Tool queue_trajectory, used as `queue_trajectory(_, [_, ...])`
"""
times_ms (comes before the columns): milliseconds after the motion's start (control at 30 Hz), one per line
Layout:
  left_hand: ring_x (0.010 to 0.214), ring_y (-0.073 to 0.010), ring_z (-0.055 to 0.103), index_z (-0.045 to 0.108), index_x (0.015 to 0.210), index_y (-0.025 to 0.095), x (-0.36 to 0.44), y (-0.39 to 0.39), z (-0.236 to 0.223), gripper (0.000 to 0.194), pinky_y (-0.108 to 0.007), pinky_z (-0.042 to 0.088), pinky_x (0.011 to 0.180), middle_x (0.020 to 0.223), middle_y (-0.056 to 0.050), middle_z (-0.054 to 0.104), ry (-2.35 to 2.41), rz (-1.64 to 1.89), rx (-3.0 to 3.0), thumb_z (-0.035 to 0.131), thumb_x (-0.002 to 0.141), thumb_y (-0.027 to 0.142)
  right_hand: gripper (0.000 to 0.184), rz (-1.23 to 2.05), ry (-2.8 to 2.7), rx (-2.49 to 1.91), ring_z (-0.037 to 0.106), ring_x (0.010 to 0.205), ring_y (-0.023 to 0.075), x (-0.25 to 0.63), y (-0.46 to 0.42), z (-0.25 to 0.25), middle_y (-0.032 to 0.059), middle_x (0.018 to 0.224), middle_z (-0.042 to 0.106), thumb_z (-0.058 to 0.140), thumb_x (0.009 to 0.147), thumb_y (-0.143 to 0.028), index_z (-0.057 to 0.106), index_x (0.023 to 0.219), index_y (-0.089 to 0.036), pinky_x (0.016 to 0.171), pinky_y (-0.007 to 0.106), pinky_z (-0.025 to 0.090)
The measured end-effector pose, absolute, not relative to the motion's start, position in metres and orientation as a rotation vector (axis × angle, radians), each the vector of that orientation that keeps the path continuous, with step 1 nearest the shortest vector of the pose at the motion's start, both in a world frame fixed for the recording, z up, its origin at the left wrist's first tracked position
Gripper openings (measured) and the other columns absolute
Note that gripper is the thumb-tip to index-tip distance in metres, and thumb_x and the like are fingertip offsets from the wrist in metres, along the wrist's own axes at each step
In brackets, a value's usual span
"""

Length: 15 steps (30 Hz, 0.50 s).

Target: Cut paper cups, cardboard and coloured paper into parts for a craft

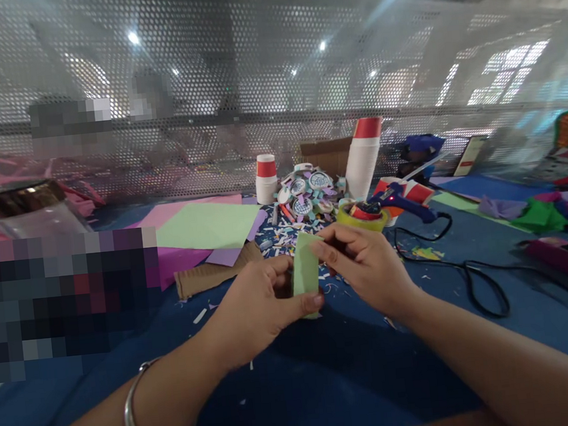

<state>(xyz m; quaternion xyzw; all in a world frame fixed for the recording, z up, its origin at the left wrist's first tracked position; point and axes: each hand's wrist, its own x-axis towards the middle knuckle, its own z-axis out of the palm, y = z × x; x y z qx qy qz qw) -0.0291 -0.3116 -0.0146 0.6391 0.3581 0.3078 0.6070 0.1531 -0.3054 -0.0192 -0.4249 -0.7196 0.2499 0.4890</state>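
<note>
A narrow piece of light green paper (306, 271), which looks folded, is held upright between both hands above the blue table. My left hand (255, 303) grips its lower part, thumb across the front and fingers behind. At the top right edge, my right hand (364, 265) pinches the paper between thumb and fingers. Just beyond the hands, small paper scraps (286, 236) litter the cloth. A strip of brown cardboard (204, 279) lies to the left of the paper, near my left hand.
Behind the hands are a pile of paper-trimmed discs (306, 187), stacked paper cups (362, 158) and a yellow tape roll (347, 219). A blue glue gun (406, 202) trails a black cord (471, 282) on the right. Coloured sheets (209, 223) and a lidded jar (22, 201) are left.
</note>
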Motion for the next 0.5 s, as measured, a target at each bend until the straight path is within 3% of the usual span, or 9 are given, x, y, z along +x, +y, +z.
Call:
queue_trajectory(100, [0.083,-0.0187,0.069,0.064,0.103,0.017,-0.0290,-0.3109,-0.0157,0.037,-0.032,0.053,0.081,0.088,-0.005,0.073,0.819,0.673,1.407,0.078,0.072,0.031,0.018,0.629,-1.752,-1.024,0.048,0.055,0.0089,0.1531,-0.3051,-0.0189,-0.0028,0.065,0.054,0.058,0.090,-0.031,0.062,0.080,-0.017,0.050,0.021,0.037])
queue_trajectory(500, [0.074,-0.0156,0.073,0.063,0.092,0.016,-0.0308,-0.3172,-0.0091,0.023,-0.021,0.055,0.064,0.082,-0.004,0.073,0.789,0.482,1.384,0.075,0.075,0.025,0.023,0.693,-1.774,-1.012,0.047,0.055,0.0092,0.1556,-0.3049,-0.0170,-0.0025,0.063,0.052,0.057,0.091,-0.035,0.062,0.077,-0.017,0.050,0.022,0.038])
